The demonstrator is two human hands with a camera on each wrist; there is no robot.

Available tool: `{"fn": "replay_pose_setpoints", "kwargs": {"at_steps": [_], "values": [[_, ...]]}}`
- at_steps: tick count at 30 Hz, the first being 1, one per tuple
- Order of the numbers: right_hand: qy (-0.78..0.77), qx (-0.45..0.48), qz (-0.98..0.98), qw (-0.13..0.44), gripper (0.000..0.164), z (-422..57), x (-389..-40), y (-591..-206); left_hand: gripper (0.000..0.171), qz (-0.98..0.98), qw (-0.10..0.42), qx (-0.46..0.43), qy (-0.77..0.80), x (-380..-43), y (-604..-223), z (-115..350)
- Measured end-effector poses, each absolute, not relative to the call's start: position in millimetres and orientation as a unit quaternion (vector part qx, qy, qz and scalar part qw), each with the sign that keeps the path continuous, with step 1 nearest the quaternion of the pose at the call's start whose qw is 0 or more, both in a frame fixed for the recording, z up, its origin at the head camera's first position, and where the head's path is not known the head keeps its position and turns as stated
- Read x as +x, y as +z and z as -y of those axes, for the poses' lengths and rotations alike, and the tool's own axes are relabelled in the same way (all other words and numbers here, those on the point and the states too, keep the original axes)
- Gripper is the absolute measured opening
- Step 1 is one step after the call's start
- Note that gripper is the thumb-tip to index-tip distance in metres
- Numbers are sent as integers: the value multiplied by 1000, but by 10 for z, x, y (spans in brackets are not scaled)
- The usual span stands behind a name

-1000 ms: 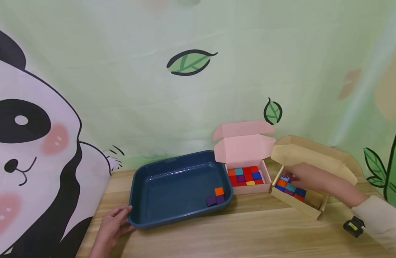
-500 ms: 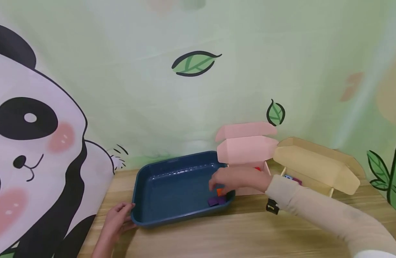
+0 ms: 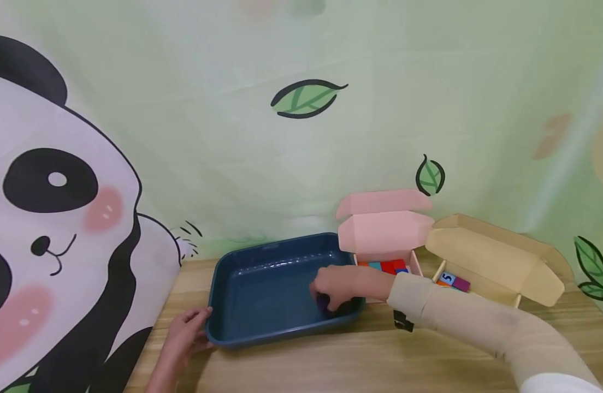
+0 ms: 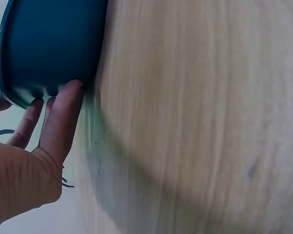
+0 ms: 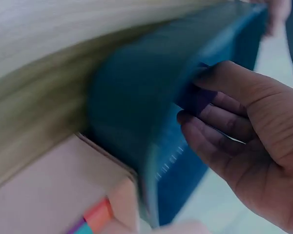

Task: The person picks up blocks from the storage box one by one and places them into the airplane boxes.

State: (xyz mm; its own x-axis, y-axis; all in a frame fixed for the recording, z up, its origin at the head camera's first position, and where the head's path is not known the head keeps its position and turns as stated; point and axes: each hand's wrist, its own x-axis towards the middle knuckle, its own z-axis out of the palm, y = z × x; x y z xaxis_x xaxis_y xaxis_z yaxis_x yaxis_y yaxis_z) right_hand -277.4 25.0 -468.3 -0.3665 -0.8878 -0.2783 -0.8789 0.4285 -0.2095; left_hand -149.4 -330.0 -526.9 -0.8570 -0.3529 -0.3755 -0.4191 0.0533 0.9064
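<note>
In the head view, my left hand (image 3: 183,333) is at the left end of a dark blue tray (image 3: 282,331). Its fairly straight fingers (image 4: 61,114) touch the tray's outer wall in the left wrist view. My right hand (image 3: 338,284) reaches into the tray's right end. There it pinches a purple block (image 5: 196,97) between thumb and fingertips, low inside the tray. This hand hides most of that corner, so any other blocks there cannot be made out.
An open pink box (image 3: 385,234) with red, teal and blue blocks stands right of the tray. Beside it is an open tan box (image 3: 493,262) holding a light blue block (image 3: 447,278) marked 5 and a purple one (image 3: 461,284). A printed cloth (image 3: 232,164) hangs behind.
My right hand has moved left from the tan box to the tray, then lower onto the blocks in its corner. My left hand has stayed at the tray's left end.
</note>
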Motion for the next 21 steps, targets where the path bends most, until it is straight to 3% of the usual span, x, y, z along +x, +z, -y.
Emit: {"fn": "replay_pose_setpoints", "kwargs": {"at_steps": [7, 17, 21], "values": [[-91, -515, -842, 133, 27, -656, -2860, -4341, 46, -724, 43, -267, 634, -1488, -5224, 3271], [-102, -474, -870, 90, 29, -1153, -2977, -4275, 58, -723, 58, -271, 633, -1506, -5249, 3307], [-97, -468, -874, 88, 28, -1345, -2989, -4256, 54, -723, 57, -269, 634, -1497, -5235, 3304]]}}
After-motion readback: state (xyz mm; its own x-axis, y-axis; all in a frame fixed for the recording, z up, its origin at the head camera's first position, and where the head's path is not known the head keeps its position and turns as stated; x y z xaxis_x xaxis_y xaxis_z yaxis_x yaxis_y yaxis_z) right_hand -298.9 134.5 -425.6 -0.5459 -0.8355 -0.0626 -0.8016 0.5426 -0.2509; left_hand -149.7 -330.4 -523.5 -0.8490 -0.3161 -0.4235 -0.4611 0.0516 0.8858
